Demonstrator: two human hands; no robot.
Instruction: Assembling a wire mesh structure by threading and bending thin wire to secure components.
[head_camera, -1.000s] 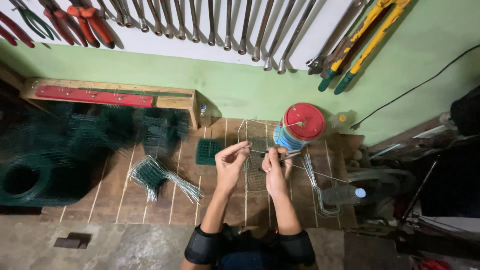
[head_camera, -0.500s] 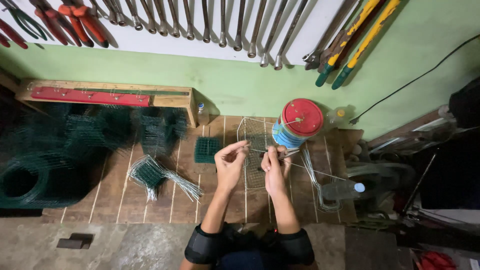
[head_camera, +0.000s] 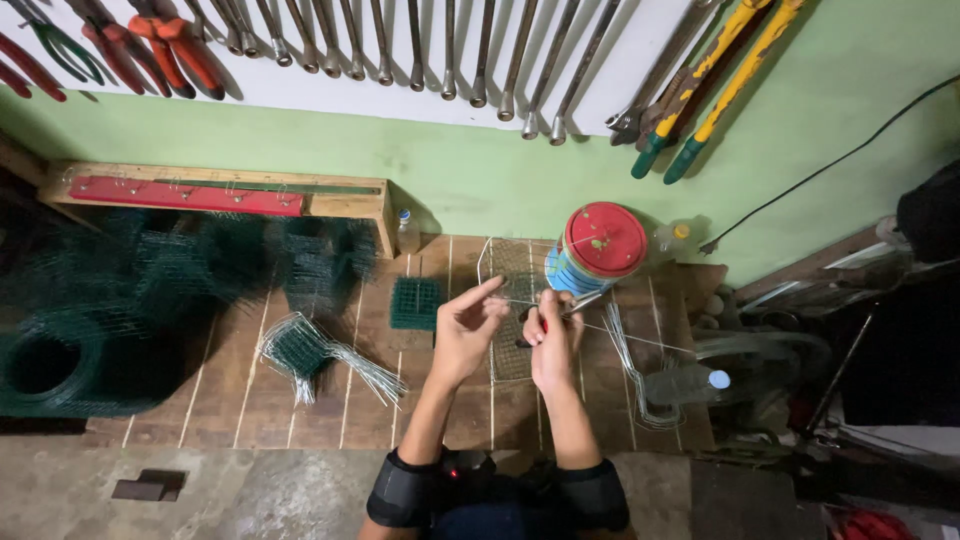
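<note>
— What fills the room, starting big?

— A green wall (head_camera: 480, 180) hung with spanners (head_camera: 445, 50) and yellow-handled bolt cutters (head_camera: 715, 90). Below it, a slatted wooden tabletop (head_camera: 330, 400) with a big roll of green wire mesh (head_camera: 60, 365) on the left.

— And nearer the person?

— A pale wire mesh panel (head_camera: 510, 270) lies flat in the middle, a red-lidded tub (head_camera: 598, 245) just behind it, a small green mesh square (head_camera: 415, 302) to its left.

— The hands?

— Both are raised over the panel. The left hand (head_camera: 468, 330) pinches a thin wire (head_camera: 620, 335), forefinger stretched out. The right hand (head_camera: 550, 340) is closed around small pliers (head_camera: 570, 305), jaws at that same wire, which runs off to the right.
</note>
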